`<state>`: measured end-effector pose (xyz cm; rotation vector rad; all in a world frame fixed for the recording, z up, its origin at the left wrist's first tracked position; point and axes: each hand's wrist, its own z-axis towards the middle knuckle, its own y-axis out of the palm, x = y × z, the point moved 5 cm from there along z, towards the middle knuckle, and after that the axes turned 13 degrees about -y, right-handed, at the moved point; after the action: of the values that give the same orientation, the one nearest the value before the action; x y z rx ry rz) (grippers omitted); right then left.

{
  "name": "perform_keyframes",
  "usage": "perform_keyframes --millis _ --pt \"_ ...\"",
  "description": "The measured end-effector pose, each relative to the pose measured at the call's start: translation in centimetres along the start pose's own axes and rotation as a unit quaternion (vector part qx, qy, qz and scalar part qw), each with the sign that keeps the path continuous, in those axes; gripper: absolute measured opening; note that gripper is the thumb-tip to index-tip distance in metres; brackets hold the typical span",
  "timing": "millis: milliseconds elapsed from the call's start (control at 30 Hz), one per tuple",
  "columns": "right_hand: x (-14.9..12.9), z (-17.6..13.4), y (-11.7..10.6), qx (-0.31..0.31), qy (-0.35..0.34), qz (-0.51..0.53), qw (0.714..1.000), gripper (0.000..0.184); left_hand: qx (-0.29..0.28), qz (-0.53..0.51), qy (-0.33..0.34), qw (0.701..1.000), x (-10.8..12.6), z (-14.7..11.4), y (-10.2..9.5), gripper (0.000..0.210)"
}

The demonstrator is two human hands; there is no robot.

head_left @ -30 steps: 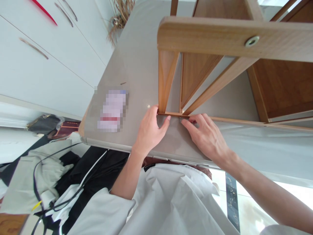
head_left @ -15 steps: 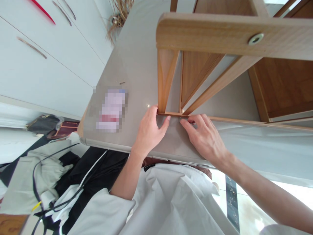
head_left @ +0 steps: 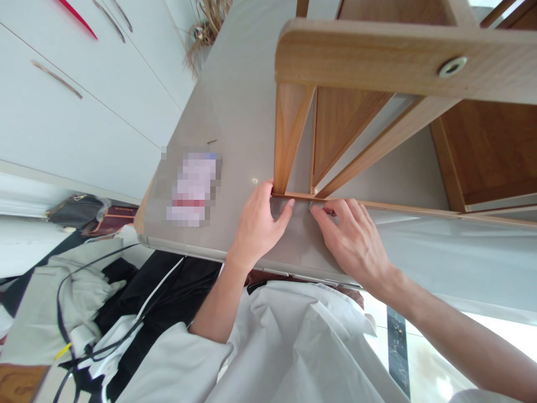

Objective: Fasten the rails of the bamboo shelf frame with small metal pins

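Note:
A wooden frame [head_left: 369, 59] with slanting slats stands on the grey tabletop, its top bar nearest the camera. My left hand [head_left: 257, 221] grips the frame's lower left corner, fingertips behind the upright [head_left: 280, 151] and thumb in front of the bottom rail. Just right of it, my right hand [head_left: 352, 229] is closed in a pinch against that rail [head_left: 377, 206], close to the foot of a slanting slat [head_left: 361, 154]. A tiny bit of metal shows at its fingertips; what it belongs to is hidden by the fingers.
On the tabletop [head_left: 235, 112] lie a blurred-out phone-like object [head_left: 193, 190] and a small screw [head_left: 212, 141]. Dried stalks [head_left: 205, 33] stand at the back beside white cabinets [head_left: 84, 129]. Clothes [head_left: 71, 302] and cables [head_left: 62, 319] are piled lower left.
The view has shifted slightly, so the frame's top bar appears a little further right. Both hands keep nearly the same place and grip at the bottom rail.

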<state>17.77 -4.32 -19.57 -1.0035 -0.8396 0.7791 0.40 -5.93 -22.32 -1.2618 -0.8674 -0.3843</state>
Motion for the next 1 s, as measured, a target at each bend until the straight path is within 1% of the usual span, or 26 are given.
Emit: perform_keyframes --millis 400,600,733,900,1000 --pt "-0.1 0.0 -0.1 -0.015 -0.008 -0.017 1.000 0.035 0.003 0.000 -0.001 1.000 0.1 -0.1 -0.1 0.024" --pt "0.1 -0.1 -0.1 -0.004 0.001 -0.012 1.000 0.026 0.001 0.001 0.002 1.000 0.1 0.0 0.0 0.024" --pt "0.4 -0.5 0.1 0.010 -0.002 0.025 1.000 0.020 0.003 0.006 0.005 1.000 0.1 0.0 -0.1 0.023" --pt "0.9 -1.1 0.7 0.030 0.029 0.049 0.998 0.019 0.003 0.007 0.003 1.000 0.2 0.0 -0.2 0.024" --pt "1.2 -1.4 1.1 0.043 0.025 0.074 0.996 0.015 0.004 0.001 0.002 1.000 0.1 0.1 -0.1 0.025"
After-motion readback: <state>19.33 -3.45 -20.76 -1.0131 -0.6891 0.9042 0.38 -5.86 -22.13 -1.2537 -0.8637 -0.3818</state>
